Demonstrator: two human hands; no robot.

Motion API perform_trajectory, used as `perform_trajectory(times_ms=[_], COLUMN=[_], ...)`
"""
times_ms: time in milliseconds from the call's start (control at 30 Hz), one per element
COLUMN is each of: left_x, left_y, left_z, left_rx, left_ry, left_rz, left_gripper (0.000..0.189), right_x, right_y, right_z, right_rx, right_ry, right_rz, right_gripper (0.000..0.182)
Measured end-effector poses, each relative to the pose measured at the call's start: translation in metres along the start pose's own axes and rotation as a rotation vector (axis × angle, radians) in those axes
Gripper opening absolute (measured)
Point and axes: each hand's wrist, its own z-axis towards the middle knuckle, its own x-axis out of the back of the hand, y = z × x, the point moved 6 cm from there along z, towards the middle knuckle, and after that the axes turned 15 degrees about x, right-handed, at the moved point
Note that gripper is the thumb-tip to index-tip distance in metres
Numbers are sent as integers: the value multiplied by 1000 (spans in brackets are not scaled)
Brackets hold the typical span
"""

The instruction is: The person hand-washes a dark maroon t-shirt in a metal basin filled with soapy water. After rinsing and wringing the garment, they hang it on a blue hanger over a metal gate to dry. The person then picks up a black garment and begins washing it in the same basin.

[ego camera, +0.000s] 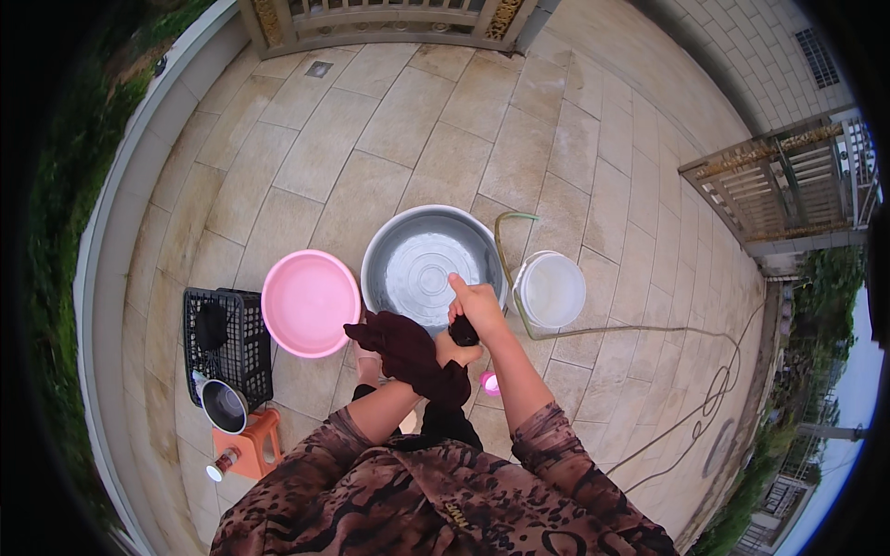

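Observation:
A dark maroon cloth (407,354) is bunched between my two hands, and its loose end drapes over my left wrist. My left hand (455,351) grips it from below, close to my body. Just above, my right hand (478,306) is closed around a tight, darker part of the cloth, thumb pointing away from me. Both hands are at the near rim of a large round basin (389,229), grey inside, that appears to hold clear water. The hands and cloth hide part of that rim.
Left of the large basin is a pink basin (311,304), then a black plastic crate (247,347) and a saucepan (224,406) by an orange stool (268,434) with a jar (224,464). To the right are a white bucket (553,288), a green hose (626,329) and a small pink container (490,382).

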Motion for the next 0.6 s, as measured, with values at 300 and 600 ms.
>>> perform_trajectory(times_ms=[300, 600], left_x=[1, -2], left_y=[-21, -26], left_z=[17, 20], left_rx=[-1, 18], left_ry=[-11, -11], left_rz=[128, 71], left_gripper=[37, 43], right_x=[11, 17], right_y=[25, 61], right_z=[8, 16], right_rx=[-3, -15], right_ry=[90, 129], right_rz=[-147, -319], right_gripper=[47, 48])
